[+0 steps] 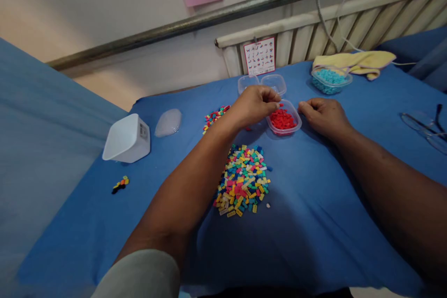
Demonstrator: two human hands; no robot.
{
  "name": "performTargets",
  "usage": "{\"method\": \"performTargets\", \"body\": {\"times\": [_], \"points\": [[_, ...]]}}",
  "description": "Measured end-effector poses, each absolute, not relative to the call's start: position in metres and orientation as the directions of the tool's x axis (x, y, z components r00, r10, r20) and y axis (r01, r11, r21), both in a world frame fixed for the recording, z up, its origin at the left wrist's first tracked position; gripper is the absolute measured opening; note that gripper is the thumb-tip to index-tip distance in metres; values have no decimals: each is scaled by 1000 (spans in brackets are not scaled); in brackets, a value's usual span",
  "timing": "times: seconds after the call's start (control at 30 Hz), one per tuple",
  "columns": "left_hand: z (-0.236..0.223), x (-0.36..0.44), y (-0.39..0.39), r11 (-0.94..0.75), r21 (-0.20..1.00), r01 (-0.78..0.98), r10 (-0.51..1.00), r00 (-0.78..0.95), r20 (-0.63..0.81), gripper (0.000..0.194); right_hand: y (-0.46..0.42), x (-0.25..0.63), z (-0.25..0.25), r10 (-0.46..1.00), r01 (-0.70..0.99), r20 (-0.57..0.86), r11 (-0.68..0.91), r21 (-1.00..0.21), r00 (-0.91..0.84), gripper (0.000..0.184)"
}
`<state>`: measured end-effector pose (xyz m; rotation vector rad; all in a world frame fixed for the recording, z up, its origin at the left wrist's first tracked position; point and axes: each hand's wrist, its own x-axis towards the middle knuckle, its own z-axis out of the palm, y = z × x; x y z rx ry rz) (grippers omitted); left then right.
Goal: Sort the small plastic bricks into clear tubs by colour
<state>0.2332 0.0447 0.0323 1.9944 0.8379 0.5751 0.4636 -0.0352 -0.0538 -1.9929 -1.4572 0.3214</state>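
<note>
My left hand (256, 102) reaches over the clear tub of red building bricks (283, 121), fingers pinched together. A small red brick (281, 104) shows at its fingertips. Just right of the tub, my right hand (323, 115) rests near the cloth with its fingers curled closed; whatever it may hold is hidden. Below my left forearm lies a large pile of mixed coloured bricks (246, 179), partly covered by the arm. A smaller mixed pile (216, 116) sits behind that forearm, and a few red bricks peek out under the left hand.
Two clear tubs (274, 84) stand behind the red one. A tub of light-blue bricks (330, 80) sits beside a yellow cloth (356, 63). At left are a white box (127, 139), a lid (168, 123) and a small brick cluster (120, 185). Glasses (428, 128) lie far right.
</note>
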Motion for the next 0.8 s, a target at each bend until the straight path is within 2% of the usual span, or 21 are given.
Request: {"method": "performTargets", "body": {"times": [0.17, 0.23, 0.3, 0.43, 0.53, 0.6, 0.67, 0.8], "points": [[31, 223, 50, -464, 794, 393, 786, 597, 164, 22, -35, 464, -55, 920, 770, 199, -148, -621, 337, 42], [34, 200, 48, -448, 769, 457, 813, 566, 136, 21, -35, 464, -55, 919, 766, 192, -158, -623, 345, 42], [36, 174, 45, -416, 710, 568, 834, 549, 49, 19, -35, 464, -55, 918, 762, 179, -172, -625, 353, 43], [30, 133, 38, -466, 459, 757, 836, 546, -51, 14, -36, 464, -55, 921, 765, 163, -184, -618, 353, 42], [18, 125, 32, -494, 291, 819, 844, 532, -63, 15, -37, 465, -55, 920, 756, 156, -190, -627, 360, 44], [12, 125, 30, -507, 223, 832, 841, 535, -81, 18, -38, 464, -55, 920, 754, 155, -190, -629, 361, 44], [10, 127, 28, -509, 193, 839, 841, 532, -97, 18, -39, 464, -54, 918, 754, 155, -196, -626, 366, 43], [10, 132, 24, -534, 215, 818, 824, 560, -83, 8, -39, 462, -53, 912, 749, 152, -207, -630, 380, 44]]}}
